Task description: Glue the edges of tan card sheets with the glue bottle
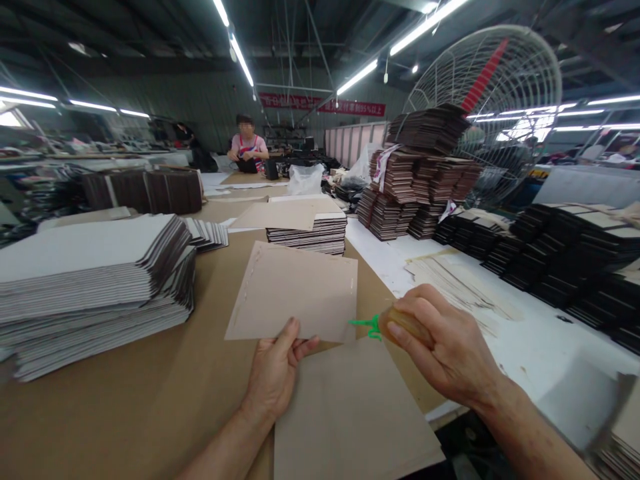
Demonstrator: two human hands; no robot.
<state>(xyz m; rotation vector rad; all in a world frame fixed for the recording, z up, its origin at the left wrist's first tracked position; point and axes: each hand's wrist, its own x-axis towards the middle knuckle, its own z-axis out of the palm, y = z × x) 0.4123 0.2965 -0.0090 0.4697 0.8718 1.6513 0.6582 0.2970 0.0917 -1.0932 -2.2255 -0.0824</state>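
Observation:
My left hand (pixel 276 370) pinches the near edge of a beige cardboard sheet (pixel 300 287), thumb on top and fingers beneath. Small glossy marks that look like glue run along the sheet's left and right sides. In my right hand (pixel 440 340) is a yellowish glue bottle (pixel 406 327), fingers wrapped around it. Its green nozzle (pixel 367 323) points left, its tip at the sheet's lower right edge. Below the held sheet, another beige sheet (pixel 350 413) lies on the brown tabletop (pixel 215 393).
Pale boards are stacked at left (pixel 85 267), with another stack (pixel 307 233) straight ahead. Tied brown bundles (pixel 400 193), black stacks (pixel 565 247) and a large fan (pixel 525 87) stand at right. Thin strips (pixel 450 283) lie on the white surface. Another person (pixel 247 147) sits farther back.

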